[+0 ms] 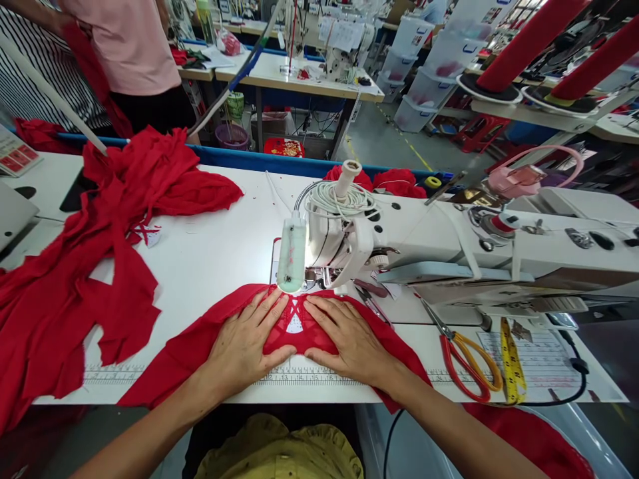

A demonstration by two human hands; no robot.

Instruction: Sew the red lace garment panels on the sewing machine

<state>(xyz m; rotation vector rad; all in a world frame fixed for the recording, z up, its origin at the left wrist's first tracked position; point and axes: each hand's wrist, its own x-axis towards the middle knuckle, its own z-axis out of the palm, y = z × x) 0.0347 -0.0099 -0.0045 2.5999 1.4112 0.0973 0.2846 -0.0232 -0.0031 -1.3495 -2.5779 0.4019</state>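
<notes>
Both of my hands lie flat on a red garment piece [184, 356] spread in front of the sewing machine [424, 233]. My left hand [249, 336] presses the fabric left of a small white lace-like patch [295, 319] with crossing red strips. On the other side of that patch, my right hand [344, 336] rests with its fingers stretched toward the machine head. The cloth's far edge reaches the presser foot area, which a lit lamp [292, 256] partly hides. Neither hand grips anything.
A heap of red fabric [134, 193] covers the table's left side. Orange-and-red-handled scissors [464, 359], a yellow measuring tape [512, 366] and tweezers [372, 303] lie to the right. Red thread cones [534, 43] stand at upper right. A person in a pink shirt [130, 46] stands beyond the table.
</notes>
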